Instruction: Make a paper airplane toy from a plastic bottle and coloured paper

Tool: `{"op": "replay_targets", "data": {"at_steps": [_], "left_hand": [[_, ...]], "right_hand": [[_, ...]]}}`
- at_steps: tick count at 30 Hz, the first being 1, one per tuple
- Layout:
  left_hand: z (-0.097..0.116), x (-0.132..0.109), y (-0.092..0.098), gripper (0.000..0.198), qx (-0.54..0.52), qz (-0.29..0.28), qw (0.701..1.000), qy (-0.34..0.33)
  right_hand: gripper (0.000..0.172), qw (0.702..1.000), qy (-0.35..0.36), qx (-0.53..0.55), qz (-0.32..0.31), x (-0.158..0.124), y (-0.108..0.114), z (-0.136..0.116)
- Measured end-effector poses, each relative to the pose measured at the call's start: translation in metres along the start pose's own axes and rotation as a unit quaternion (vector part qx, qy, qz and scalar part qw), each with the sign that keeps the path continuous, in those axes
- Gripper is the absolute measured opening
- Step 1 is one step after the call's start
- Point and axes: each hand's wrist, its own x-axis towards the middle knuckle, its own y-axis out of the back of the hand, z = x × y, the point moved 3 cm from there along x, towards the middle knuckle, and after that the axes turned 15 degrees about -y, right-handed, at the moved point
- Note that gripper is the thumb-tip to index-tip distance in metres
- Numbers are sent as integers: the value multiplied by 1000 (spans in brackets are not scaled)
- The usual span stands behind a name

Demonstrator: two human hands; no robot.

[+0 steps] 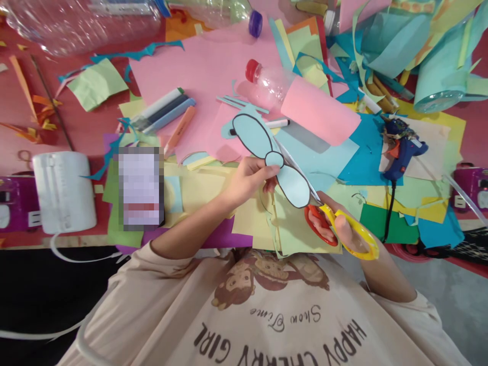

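My left hand (259, 175) pinches a light blue paper bow (293, 187) by its round centre. Black outlines run around its two loops and the middle circle, and it slants from upper left to lower right. In my right hand (343, 229) is a pair of scissors (360, 246) with one yellow and one red handle, my fingers through the loops. The blades point up and left, lying along the bow's right edge; whether they touch the paper I cannot tell. Beyond the bow lies a clear bottle with a red cap, wrapped in pink paper (320, 109).
Paper sheets and scraps cover the table. Several markers (165, 112) lie at left, near a phone (141, 188) and a white power strip (64, 193). A blue glue gun (400, 152) with a black cord rests at right. Plastic bottles (87, 25) stand along the far side.
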Motion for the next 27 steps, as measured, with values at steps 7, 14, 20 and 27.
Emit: {"op": "replay_targets", "data": {"at_steps": [7,14,20,27], "left_hand": [[-2,0,2,37,-23,14,1000,-3],[-10,1,5,42,-11,24,1000,-15],[-14,3,9,47,23,72,995,-61],[-13,4,10,51,25,82,993,-83]], "right_hand": [[57,999,22,41,-25,-1,0,-1],[71,1000,14,21,-4,-4,0,-4],[71,1000,10,9,2,-6,-1,-7],[73,1000,10,-5,3,-6,0,-6]]}}
